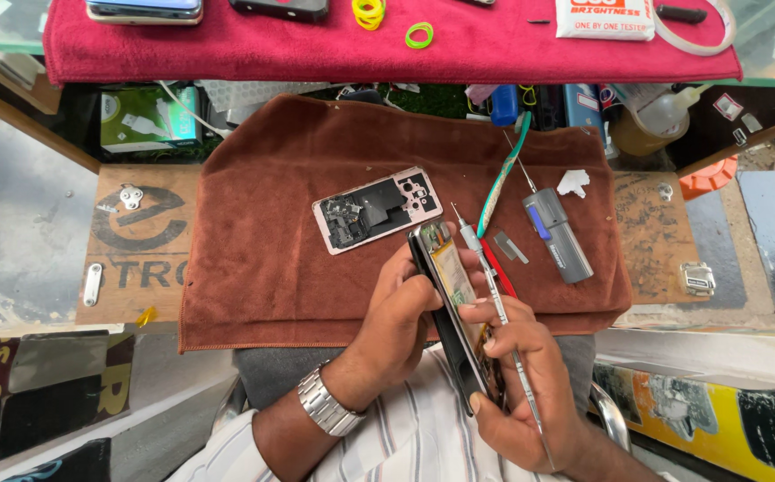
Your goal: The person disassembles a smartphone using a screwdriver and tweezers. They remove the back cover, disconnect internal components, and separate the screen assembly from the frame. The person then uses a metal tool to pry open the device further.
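My left hand (401, 308) grips an opened smartphone (454, 303) by its left edge, holding it tilted on its side above my lap. My right hand (517, 384) steadies the phone's lower end and pinches a thin metal screwdriver (495, 299), whose tip points up past the phone's top. The phone's removed pink back cover (377, 210) lies inside-up on the brown cloth (262, 232), just beyond the phone. A metal watch (323, 406) is on my left wrist.
A grey-blue electric screwdriver (559, 234), a green-handled tool (500, 178), a small metal plate (511, 247) and a red tool (498, 268) lie on the cloth's right half. Beyond, a red cloth (387, 45) carries phones, rubber bands (369, 12) and a white box. A green box (142, 118) stands below it at left.
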